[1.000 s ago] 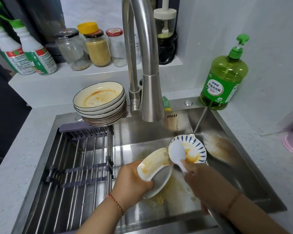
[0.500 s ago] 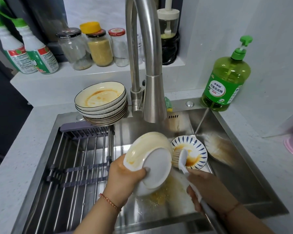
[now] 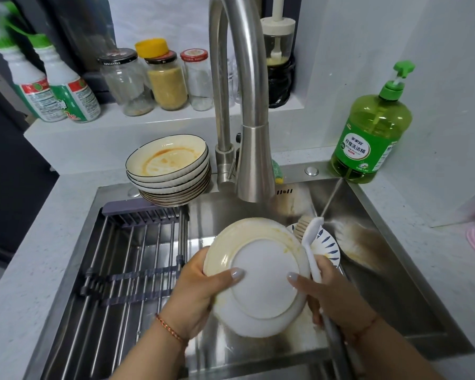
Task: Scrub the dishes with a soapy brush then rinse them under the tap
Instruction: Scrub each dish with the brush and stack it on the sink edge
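A white plate [image 3: 261, 281] with yellow smears is held over the sink, its underside turned toward me. My left hand [image 3: 195, 292] grips its left rim. My right hand [image 3: 332, 292] holds the white dish brush [image 3: 310, 242] by its handle while a finger touches the plate's right side. The bristle head sits behind the plate's upper right rim. A blue-patterned dish [image 3: 325, 248] lies in the sink behind, mostly hidden. The tap [image 3: 254, 160] hangs above; no water shows.
A stack of dirty bowls [image 3: 167, 165] stands at the sink's back left. A metal drying rack [image 3: 129, 270] fills the sink's left half. A green dish soap bottle [image 3: 370, 133] stands at the back right corner. Jars and bottles line the ledge behind.
The plate has been lifted and turned so its underside faces me. My right hand with the brush moved up beside the plate's right rim.
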Demonstrator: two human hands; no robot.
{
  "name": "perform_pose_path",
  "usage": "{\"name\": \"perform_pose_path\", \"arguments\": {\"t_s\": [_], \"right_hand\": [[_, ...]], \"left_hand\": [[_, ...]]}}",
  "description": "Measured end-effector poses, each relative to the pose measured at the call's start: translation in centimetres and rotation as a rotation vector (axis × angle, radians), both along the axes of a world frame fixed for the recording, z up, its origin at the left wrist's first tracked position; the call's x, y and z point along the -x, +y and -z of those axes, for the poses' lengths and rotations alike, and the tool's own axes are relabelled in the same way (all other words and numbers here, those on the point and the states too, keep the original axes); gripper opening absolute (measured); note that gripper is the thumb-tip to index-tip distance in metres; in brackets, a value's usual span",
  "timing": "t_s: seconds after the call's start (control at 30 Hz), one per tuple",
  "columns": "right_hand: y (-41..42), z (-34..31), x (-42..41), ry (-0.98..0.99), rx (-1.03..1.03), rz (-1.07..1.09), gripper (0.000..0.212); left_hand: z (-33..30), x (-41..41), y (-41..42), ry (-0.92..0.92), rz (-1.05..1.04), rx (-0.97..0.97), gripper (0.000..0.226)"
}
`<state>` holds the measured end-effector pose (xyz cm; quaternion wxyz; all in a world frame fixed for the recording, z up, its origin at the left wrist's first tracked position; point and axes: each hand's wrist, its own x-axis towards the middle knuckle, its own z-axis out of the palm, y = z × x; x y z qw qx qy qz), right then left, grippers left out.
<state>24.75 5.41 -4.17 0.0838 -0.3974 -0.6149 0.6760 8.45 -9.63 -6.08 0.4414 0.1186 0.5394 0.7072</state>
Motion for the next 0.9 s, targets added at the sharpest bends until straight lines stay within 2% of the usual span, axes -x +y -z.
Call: {"name": "perform_pose_path", "arguments": {"t_s": [0.13, 0.23, 0.33, 0.43, 0.47, 0.57, 0.67, 0.77, 0.83, 0.9], "right_hand": [[1.4, -1.7, -0.2, -0.084, -0.139, -0.223, 0.045], [1.3, -2.3, 0.0, -0.120, -0.231, -0.333, 0.046], [0.9, -2.2, 0.1, -0.146, -0.271, -0.289, 0.044], [1.1, -2.1, 0.2, -0.181, -0.330, -0.163, 0.012], [1.2, -2.0, 0.0, -0.201, -0.335, -0.121, 0.009], [1.0, -1.7, -1.0, -0.255, -0.312, -0.097, 0.024], [-0.2, -1.5, -1.3, -0.290, -0.322, -0.224, 0.029], [-1.4, -1.9, -0.7, -0.291, -0.514, -0.278, 0.023], [-2.6, -3.2, -0.1, -0.281, -0.684, -0.370, 0.036], [-4.5, -4.5, 0.4, -0.279, -0.698, -0.486, 0.050]], "left_hand": [[-1.3, 1.6, 0.2, 0.163, 0.251, 0.166, 0.071], [-2.4, 2.0, 0.8, 0.333, 0.374, 0.243, 0.058], [-2.9, 1.8, 1.1, 0.455, 0.370, 0.282, 0.049], [-3.3, 1.5, 1.4, 0.570, 0.277, 0.302, 0.039], [-3.3, 1.4, 1.4, 0.619, 0.243, 0.318, 0.035], [-3.2, 1.5, 1.5, 0.793, 0.162, 0.411, 0.027], [-2.8, 1.1, 1.6, 0.954, 0.166, 0.475, 0.021], [-2.2, 0.1, 1.9, 1.064, 0.179, 0.529, 0.019], [-1.8, -0.1, 2.1, 1.081, 0.190, 0.575, 0.018], [-1.2, -0.2, 2.1, 1.045, 0.200, 0.582, 0.020]]}}
